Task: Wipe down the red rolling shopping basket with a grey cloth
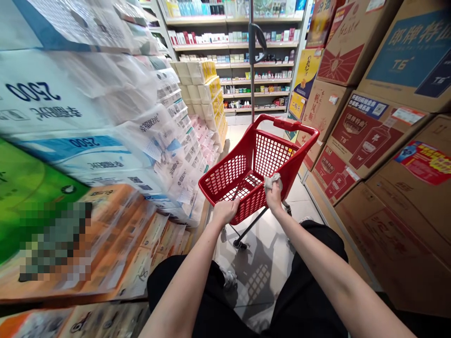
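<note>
A red plastic shopping cart [271,152] with a lattice basket stands on its wheels in front of me. My left hand [226,211] grips the rim at the cart's near left corner, its fingers curled over the edge. A crumpled whitish cloth [272,181] is bunched in my right hand [274,195], which presses it against the rim on the near right side. The cart's push handle is at the far side, away from me. Through the basket's holes the floor shows, and a dark pole with a black hook rises behind the cart.
Stacked packs of tissue paper [123,126] line the left side, with orange packs [116,244] lower down. Cardboard cartons [369,136] are piled along the right. Shelves of small boxed goods [232,47] close off the far end. My knees flank the cart's near end.
</note>
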A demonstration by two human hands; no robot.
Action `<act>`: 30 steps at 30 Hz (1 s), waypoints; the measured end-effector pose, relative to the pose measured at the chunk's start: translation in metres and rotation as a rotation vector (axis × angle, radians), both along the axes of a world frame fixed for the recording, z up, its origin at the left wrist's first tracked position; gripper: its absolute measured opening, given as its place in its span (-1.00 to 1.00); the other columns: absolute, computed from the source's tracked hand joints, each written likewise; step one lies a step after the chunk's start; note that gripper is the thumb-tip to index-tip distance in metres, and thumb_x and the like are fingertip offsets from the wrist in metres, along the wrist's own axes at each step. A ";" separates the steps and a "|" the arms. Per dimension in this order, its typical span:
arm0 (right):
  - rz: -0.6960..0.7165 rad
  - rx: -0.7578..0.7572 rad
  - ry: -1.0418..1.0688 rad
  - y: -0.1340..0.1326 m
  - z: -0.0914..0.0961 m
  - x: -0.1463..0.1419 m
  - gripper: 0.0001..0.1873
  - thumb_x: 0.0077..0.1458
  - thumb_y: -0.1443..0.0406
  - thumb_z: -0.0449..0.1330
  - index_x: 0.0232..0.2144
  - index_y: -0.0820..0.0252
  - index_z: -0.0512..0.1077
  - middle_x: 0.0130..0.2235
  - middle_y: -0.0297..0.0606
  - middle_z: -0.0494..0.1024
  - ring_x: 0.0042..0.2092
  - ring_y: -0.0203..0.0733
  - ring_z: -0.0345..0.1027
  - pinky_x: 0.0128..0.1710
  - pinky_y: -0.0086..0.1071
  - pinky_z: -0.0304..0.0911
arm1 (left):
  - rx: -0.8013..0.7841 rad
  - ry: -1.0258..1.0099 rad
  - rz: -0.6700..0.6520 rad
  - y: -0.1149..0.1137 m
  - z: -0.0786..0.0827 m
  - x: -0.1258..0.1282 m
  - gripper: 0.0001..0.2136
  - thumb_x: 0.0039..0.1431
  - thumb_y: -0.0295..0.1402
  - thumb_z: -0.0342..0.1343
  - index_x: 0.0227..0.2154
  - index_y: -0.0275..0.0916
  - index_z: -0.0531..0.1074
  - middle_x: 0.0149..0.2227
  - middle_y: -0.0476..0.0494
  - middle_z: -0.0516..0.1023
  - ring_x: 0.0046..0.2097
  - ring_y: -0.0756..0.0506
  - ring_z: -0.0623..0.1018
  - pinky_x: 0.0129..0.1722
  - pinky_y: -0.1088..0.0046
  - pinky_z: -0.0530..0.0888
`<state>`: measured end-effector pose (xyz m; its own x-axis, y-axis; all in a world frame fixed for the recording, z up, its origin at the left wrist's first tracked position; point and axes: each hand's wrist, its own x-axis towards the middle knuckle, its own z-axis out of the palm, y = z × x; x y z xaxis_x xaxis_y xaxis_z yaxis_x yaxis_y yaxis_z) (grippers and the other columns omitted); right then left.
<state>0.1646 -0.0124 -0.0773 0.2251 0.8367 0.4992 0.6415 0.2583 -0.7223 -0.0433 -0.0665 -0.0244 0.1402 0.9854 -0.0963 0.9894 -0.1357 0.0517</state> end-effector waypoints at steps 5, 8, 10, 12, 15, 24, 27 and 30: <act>0.083 -0.011 -0.079 -0.052 -0.011 -0.029 -0.41 0.21 0.33 -0.18 0.28 0.24 -0.02 0.28 -0.05 0.10 0.31 -0.16 -0.10 0.18 -0.20 0.10 | 0.015 -0.013 0.012 -0.003 -0.001 0.001 -0.27 0.32 -0.06 -0.55 -0.36 -0.27 0.56 -0.30 -0.28 0.60 -0.19 -0.13 0.57 -0.22 0.42 0.36; 0.153 0.073 -0.237 -0.064 -0.002 -0.036 -0.40 0.19 0.38 -0.16 0.28 0.18 0.00 0.31 -0.14 0.04 0.33 -0.17 -0.17 0.25 -0.16 -0.02 | 0.033 -0.020 -0.018 -0.006 -0.003 -0.001 -0.30 0.33 -0.09 -0.55 -0.31 -0.26 0.56 -0.29 -0.27 0.61 -0.20 -0.13 0.57 -0.23 0.42 0.35; 0.247 0.139 -0.374 -0.058 0.007 -0.033 -0.44 0.18 0.39 -0.11 0.24 0.19 0.11 0.26 -0.14 0.15 0.31 -0.13 -0.10 0.30 -0.08 -0.16 | 0.047 -0.025 -0.044 -0.008 -0.004 -0.002 -0.31 0.33 -0.09 -0.54 -0.28 -0.24 0.56 -0.31 -0.24 0.61 -0.21 -0.13 0.57 -0.25 0.42 0.34; 0.361 0.175 -0.509 -0.042 0.016 -0.024 -0.51 0.17 0.39 -0.06 0.16 0.21 0.23 0.14 -0.12 0.33 0.24 -0.09 0.06 0.31 -0.02 -0.23 | 0.054 -0.032 -0.049 -0.009 -0.005 -0.005 -0.30 0.33 -0.09 -0.54 -0.31 -0.24 0.57 -0.32 -0.24 0.61 -0.21 -0.14 0.57 -0.26 0.42 0.34; 0.453 0.168 -0.639 -0.012 0.026 0.008 -0.61 0.15 0.39 -0.02 0.02 0.23 0.35 0.00 -0.10 0.44 0.12 -0.08 0.21 0.29 -0.01 -0.14 | 0.057 -0.035 -0.024 -0.011 -0.005 -0.010 -0.27 0.32 -0.08 -0.55 -0.38 -0.26 0.58 -0.33 -0.26 0.60 -0.22 -0.15 0.57 -0.27 0.42 0.33; 0.184 0.082 -0.794 0.078 0.080 0.160 -0.65 0.16 0.45 -0.11 -0.07 0.38 0.36 0.03 0.11 0.39 0.18 -0.01 0.11 0.25 0.03 -0.28 | 0.054 -0.027 0.004 -0.013 -0.003 -0.011 -0.26 0.31 -0.05 -0.54 -0.39 -0.28 0.58 -0.32 -0.28 0.60 -0.21 -0.14 0.56 -0.24 0.42 0.33; 0.039 0.034 -0.794 0.091 0.090 0.165 -0.61 0.18 0.44 -0.20 -0.12 0.49 0.36 -0.03 0.20 0.41 0.18 -0.01 0.09 0.23 0.02 -0.34 | 0.050 -0.036 0.008 -0.013 0.000 -0.007 -0.27 0.31 -0.05 -0.53 -0.38 -0.28 0.58 -0.31 -0.28 0.60 -0.20 -0.14 0.56 -0.24 0.42 0.33; -0.008 0.009 -0.774 0.082 0.085 0.140 -0.64 0.11 0.44 -0.12 -0.11 0.49 0.36 -0.05 0.15 0.42 0.14 0.01 0.12 0.24 -0.01 -0.25 | 0.042 -0.042 0.016 -0.012 0.000 -0.006 -0.26 0.31 -0.06 -0.55 -0.38 -0.28 0.58 -0.31 -0.28 0.60 -0.20 -0.15 0.56 -0.25 0.41 0.33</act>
<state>0.3045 0.0698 0.0074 -0.1844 0.8317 0.5238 0.9646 0.2552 -0.0657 -0.0490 -0.0783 -0.0242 0.1270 0.9907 -0.0491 0.9886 -0.1224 0.0878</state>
